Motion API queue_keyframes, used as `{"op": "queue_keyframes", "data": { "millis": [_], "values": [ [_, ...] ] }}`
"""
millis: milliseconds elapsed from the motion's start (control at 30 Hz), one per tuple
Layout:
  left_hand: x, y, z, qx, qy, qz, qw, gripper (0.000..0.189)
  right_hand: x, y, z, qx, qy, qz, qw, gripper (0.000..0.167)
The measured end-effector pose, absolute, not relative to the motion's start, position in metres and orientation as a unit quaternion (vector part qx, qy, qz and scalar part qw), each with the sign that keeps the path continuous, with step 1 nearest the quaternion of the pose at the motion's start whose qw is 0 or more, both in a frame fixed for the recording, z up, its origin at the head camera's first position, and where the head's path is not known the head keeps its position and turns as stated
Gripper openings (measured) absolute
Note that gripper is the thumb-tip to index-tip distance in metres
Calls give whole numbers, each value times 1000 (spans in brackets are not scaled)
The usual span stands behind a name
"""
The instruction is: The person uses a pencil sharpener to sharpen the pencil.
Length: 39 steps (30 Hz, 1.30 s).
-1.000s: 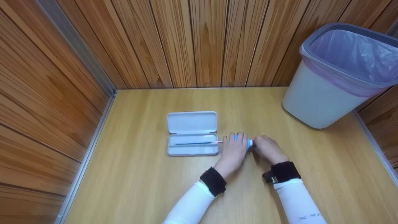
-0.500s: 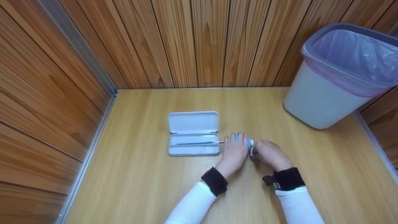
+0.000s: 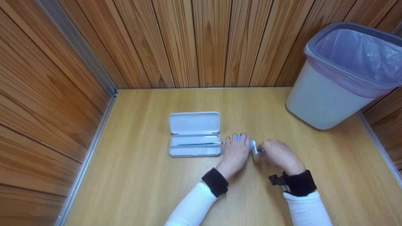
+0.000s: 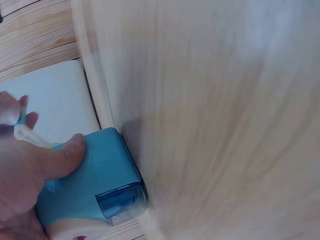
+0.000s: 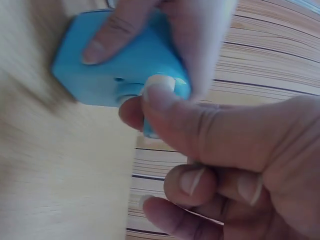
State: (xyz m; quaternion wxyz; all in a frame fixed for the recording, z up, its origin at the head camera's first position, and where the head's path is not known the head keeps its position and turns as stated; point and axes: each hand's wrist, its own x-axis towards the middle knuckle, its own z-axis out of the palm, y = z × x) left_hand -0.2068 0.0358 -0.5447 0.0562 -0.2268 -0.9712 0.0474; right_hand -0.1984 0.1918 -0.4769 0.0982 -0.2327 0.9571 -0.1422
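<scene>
A blue pencil sharpener (image 4: 90,172) with a clear shavings drawer (image 4: 122,204) stands on the table. My left hand (image 3: 237,153) grips its body from above, thumb along one side. My right hand (image 3: 281,155) pinches the knob of the sharpener's white crank (image 5: 161,82) between thumb and forefinger. In the head view the crank arm slants down toward me. A thin pencil (image 3: 196,144) runs from the sharpener's left end out over the pencil case (image 3: 195,123); its near end is hidden by my left hand. The case lies with its lid raised.
A white bin (image 3: 323,97) with a purple liner stands at the back right. Wood-panelled walls (image 3: 210,44) bound the table (image 3: 135,175) at the back and on the left.
My right hand has shifted a little right and toward me, and the crank has turned so its white arm shows. My left hand, the pencil and the case look unmoved.
</scene>
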Motion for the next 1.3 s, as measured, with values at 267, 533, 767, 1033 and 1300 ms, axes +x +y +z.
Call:
{"op": "queue_keyframes", "data": {
  "millis": [267,533,767,1033,1300],
  "values": [
    [-207,33,-545,-238,-969,42,56,43,-209,195,-467,-209,964,-154,58,8],
    [-207,33,-545,-249,-966,37,55,48,-222,197,-477,-192,967,-165,10,14],
    [-208,33,-545,-246,-966,42,65,46,-237,197,-492,-176,968,-177,-17,17],
    [-209,30,-546,-247,-964,46,83,43,-253,193,-512,-160,973,-167,7,19],
    [-210,31,-546,-246,-967,28,57,46,-253,198,-537,-148,973,-160,74,14]
  ]
}}
